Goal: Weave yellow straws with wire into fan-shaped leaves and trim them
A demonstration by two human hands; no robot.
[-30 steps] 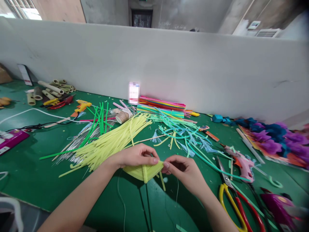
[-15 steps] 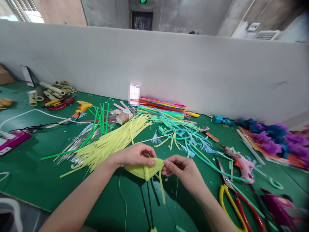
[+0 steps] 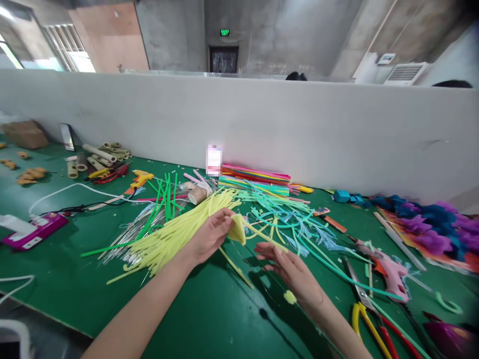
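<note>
My left hand (image 3: 210, 236) is raised over the green table (image 3: 209, 314) and pinches a flat yellow piece made of fuzzy pipe cleaners (image 3: 237, 229) by its edge. A loose yellow strand and a thin wire trail from the piece towards my right hand (image 3: 294, 273). My right hand is lower and to the right, fingers spread and mostly flat, touching the strand. A small yellow tip (image 3: 289, 297) shows by its wrist. A heap of yellow pipe cleaners (image 3: 175, 230) lies just left of my left hand.
Green, teal and multicoloured pipe cleaners (image 3: 258, 180) lie behind the hands. Yellow-handled scissors (image 3: 364, 319), red pliers and a pink glue gun (image 3: 385, 264) are at the right, with feathers (image 3: 426, 224) beyond. A yellow glue gun (image 3: 137, 178), rolls and a magenta box (image 3: 35, 234) are at the left. A white partition (image 3: 262, 124) backs the table.
My left hand lifted the yellow piece up and away. My right hand let go of its end and opened, dropping lower to the right. The view tilted upward.
</note>
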